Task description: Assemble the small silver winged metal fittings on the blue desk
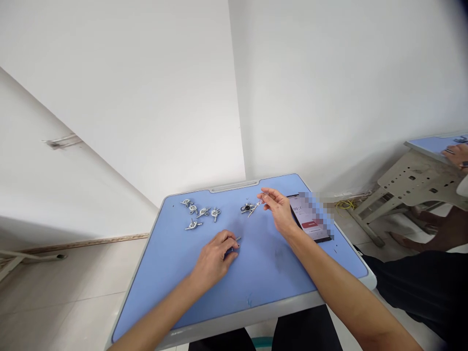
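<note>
My left hand (218,252) rests on the blue desk top (263,273), its fingers curled round a small metal piece (238,239) that they mostly hide. Farther back, my right hand (276,208) pinches a thin silver tool (259,203) whose kind I cannot make out. The tool's far end reaches down beside a small metal part with a black round centre (247,207). Whether the two touch is unclear. Toward the left lie several small silver metal assemblies, among them one lever-like assembly (193,224) nearest the front and another (215,213) at the right of the group.
A phone (310,225) with a partly blurred screen lies right of my right hand. White walls (175,97) stand behind the desk. At the far right another person's hand (457,155) is over a second blue desk (431,145). Yellow cord (345,204) lies on the floor.
</note>
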A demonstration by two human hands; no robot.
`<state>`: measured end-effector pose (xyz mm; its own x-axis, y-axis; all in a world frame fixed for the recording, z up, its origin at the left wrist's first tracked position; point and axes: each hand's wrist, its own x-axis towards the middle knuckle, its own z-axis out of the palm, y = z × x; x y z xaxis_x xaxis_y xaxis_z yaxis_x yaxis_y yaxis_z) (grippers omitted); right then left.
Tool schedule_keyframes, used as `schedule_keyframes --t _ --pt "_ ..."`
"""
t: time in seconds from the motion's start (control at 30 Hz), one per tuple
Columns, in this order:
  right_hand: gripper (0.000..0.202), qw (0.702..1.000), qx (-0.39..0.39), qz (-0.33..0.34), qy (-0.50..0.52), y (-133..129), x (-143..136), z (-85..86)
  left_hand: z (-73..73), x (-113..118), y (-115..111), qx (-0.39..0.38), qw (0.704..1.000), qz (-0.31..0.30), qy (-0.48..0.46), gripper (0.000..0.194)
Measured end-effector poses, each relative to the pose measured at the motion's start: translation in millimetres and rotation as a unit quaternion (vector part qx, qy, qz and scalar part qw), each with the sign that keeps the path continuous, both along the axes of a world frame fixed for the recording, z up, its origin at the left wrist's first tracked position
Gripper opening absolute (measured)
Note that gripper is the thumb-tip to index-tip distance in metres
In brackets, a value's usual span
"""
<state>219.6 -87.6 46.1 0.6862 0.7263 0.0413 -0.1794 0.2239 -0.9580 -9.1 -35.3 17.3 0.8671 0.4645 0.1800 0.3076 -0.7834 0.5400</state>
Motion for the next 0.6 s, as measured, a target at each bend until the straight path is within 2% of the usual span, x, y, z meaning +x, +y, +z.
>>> schedule_keyframes --t 0.17,0.33,0.47,0.6 --pt "0.031 1.0 0.007 0.005 -0.006 0.0 2.0 -2.9 0.5 9.0 6.5 0.013 1.0 0.007 0.023 0.012" --pt "0.03 1.0 0.01 0.005 -0.003 -0.9 3.3 -2.3 -8.1 18.1 19.3 0.074 0.996 -0.002 -0.05 0.016" --pt "0.03 1.0 0.008 0.003 0.002 -1.8 3.1 0.2 -13.2 19.9 24.5 0.049 0.994 -0.004 -0.095 0.018" --pt "0.03 1.0 0.013 0.007 0.004 -2.0 1.5 1.8 -14.7 20.4 26.9 0.034 0.994 -0.017 -0.1 0.025"
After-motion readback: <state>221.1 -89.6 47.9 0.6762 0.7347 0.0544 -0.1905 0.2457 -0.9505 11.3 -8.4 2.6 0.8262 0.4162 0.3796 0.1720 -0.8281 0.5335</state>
